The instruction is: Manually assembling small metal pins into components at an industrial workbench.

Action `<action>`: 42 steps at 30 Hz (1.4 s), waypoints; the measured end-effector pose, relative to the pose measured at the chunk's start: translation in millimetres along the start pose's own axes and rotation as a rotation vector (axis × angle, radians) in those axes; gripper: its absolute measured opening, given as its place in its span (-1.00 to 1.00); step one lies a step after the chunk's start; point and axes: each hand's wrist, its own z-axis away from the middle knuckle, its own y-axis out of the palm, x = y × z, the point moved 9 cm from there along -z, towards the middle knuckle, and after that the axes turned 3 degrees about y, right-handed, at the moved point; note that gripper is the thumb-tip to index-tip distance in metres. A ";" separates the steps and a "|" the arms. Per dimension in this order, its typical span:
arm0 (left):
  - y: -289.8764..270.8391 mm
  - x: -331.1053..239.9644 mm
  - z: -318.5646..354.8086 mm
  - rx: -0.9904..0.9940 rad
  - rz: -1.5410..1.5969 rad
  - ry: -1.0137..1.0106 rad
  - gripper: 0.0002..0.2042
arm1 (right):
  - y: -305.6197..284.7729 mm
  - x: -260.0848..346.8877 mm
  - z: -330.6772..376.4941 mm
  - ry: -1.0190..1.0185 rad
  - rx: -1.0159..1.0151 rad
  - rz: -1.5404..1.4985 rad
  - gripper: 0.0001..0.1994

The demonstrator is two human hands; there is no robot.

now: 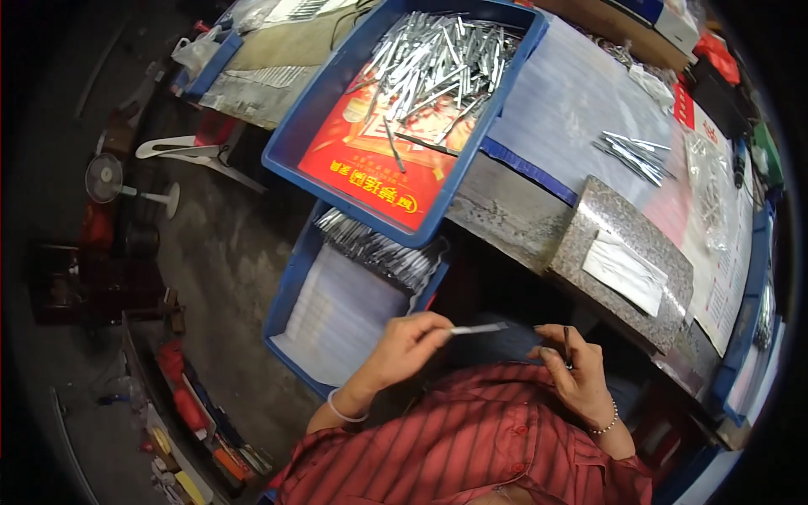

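Note:
My left hand (407,347) is closed, pinching the end of a thin, flat silvery metal strip (480,328) between thumb and fingers. The strip points toward my right hand (576,367), which is curled around a slim dark rod-like tool (567,343); its exact kind cannot be made out. Both hands are held in front of my red striped shirt. Left of them, a lower blue bin (286,349) holds a pile of metal pieces (379,251) on a pale sheet. Above it, a larger blue bin (282,158) contains many similar silvery strips (454,71) on red printed card.
On the bench to the right lie a speckled stone slab (576,240) with a folded white cloth (624,271) and a small bundle of metal strips (635,158). Another blue bin (741,379) stands at far right. A white fan (105,178) is on the left.

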 end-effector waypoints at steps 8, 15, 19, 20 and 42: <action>-165.1 69.7 -13.2 -0.723 -0.851 0.172 -0.86 | 9.4 17.5 1.3 -0.119 0.075 0.166 -0.85; -175.3 89.7 -48.2 -0.740 -1.136 0.276 -0.94 | -1.2 24.3 12.5 -0.187 0.056 0.222 -0.84; -155.5 80.4 -46.5 -0.691 -1.155 0.201 -0.89 | -34.2 22.1 18.1 -0.140 -0.036 0.251 -0.83; -142.7 61.3 -40.7 -0.650 -1.087 0.167 -0.88 | -45.7 22.4 18.5 -0.133 -0.087 0.234 -0.83; 117.5 -164.8 -86.1 0.031 -0.774 0.810 -0.57 | -153.8 -1.4 48.5 -0.084 -0.498 0.180 -0.83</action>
